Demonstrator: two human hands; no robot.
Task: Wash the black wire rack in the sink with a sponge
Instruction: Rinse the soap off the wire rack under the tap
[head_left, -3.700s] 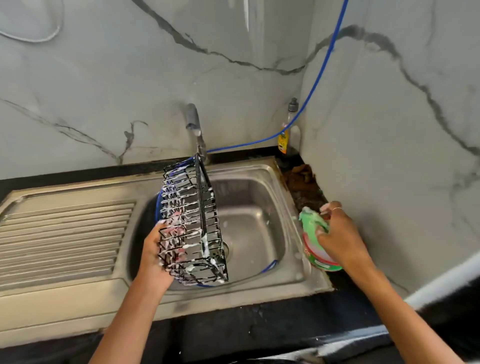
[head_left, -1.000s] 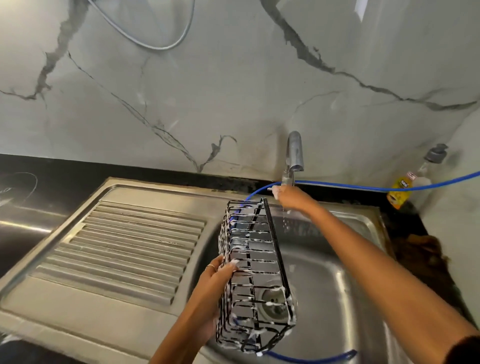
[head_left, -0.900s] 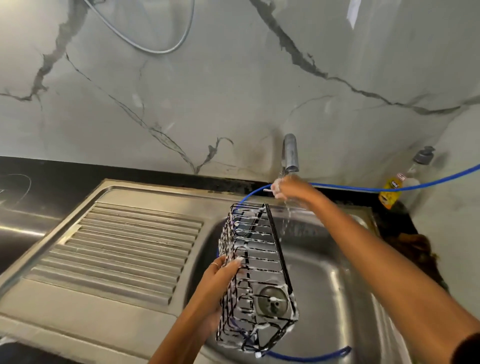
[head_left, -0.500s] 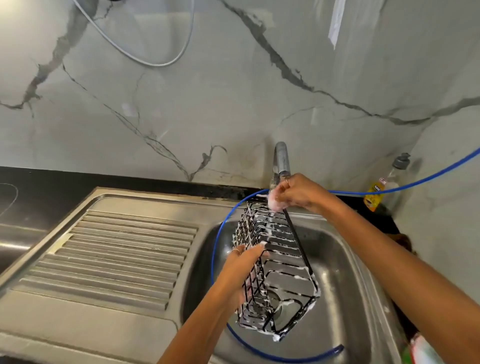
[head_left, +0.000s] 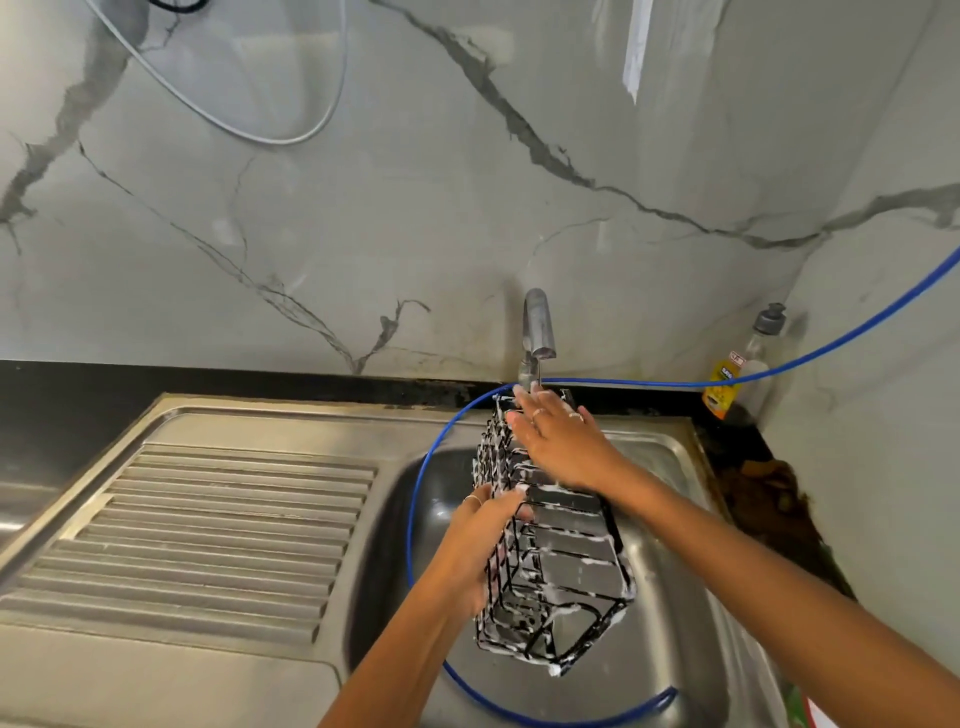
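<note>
Black wire rack (head_left: 558, 540), soapy, is held tilted over the sink (head_left: 670, 582) basin, far end right under the tap (head_left: 537, 332). Left hand (head_left: 480, 540) grips its left side, fingers curled round the wires; right hand (head_left: 558, 441) lies flat on the upper end, fingers spread and straight. Blue hose (head_left: 415, 499) loops round the basin behind the rack; a soap bottle (head_left: 737, 369) stands in the worktop corner.

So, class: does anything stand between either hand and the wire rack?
Nothing visible. The left hand grips the soapy wire rack by its side, and the right hand rests directly on its top end, under the tap.
</note>
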